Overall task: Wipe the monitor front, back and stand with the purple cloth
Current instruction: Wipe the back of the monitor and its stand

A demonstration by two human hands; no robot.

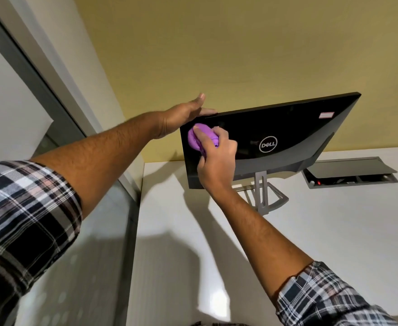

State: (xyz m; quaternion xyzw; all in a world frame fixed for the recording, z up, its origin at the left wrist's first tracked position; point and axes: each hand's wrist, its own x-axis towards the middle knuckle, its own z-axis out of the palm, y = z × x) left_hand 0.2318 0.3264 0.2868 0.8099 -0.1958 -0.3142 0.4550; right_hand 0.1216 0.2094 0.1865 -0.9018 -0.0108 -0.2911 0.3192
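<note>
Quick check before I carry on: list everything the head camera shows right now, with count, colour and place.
glossy black flat monitor: one, back facing camera, on the desk
grey metal stand: one, under the monitor
crumpled purple cloth: one, on the monitor's back near its left edge
white desk: one, lower right
grey desk cable box: one, lid raised, right of the stand
yellow wall: behind
left hand: fingers straight, on the monitor's top corner
right hand: grips the cloth
</note>
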